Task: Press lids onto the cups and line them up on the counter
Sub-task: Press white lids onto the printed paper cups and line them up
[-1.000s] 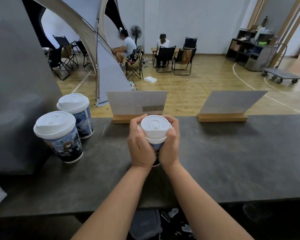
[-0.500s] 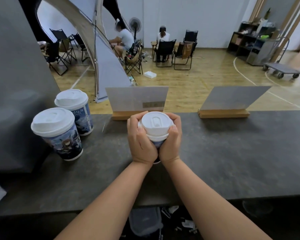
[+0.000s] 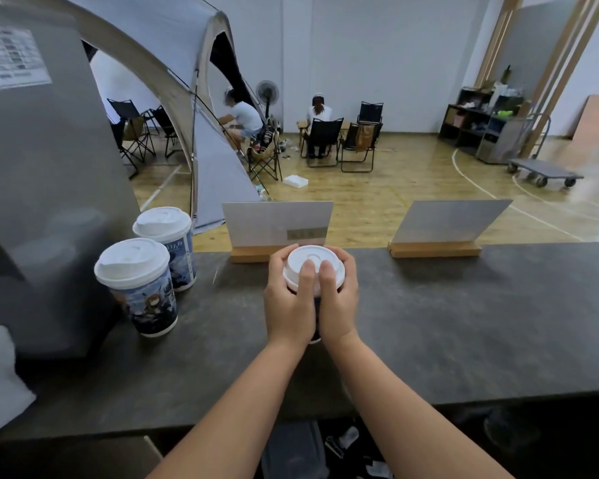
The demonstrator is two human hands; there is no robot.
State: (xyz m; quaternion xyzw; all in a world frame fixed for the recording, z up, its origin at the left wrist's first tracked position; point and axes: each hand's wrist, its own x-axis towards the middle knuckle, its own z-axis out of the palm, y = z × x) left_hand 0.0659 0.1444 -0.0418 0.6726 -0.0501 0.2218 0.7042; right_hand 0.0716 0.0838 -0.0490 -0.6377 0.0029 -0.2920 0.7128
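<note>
A paper cup with a white lid (image 3: 311,262) stands on the dark counter (image 3: 446,326) in the middle of the view. My left hand (image 3: 287,305) wraps its left side and my right hand (image 3: 338,302) wraps its right side. Both thumbs lie on top of the lid near its front edge. The cup's body is almost wholly hidden by my hands. Two lidded printed cups stand at the left: one nearer (image 3: 139,288) and one behind it (image 3: 168,248).
A large grey machine (image 3: 42,202) fills the left end of the counter. Two card signs in wooden bases (image 3: 277,233) (image 3: 443,233) stand along the far edge. Beyond the counter are a tent, folding chairs, seated people and a trolley.
My thumbs have moved from the cup's sides up onto the lid's top. The lid now sits lower and flatter on the cup. The camera tilted up slightly.
</note>
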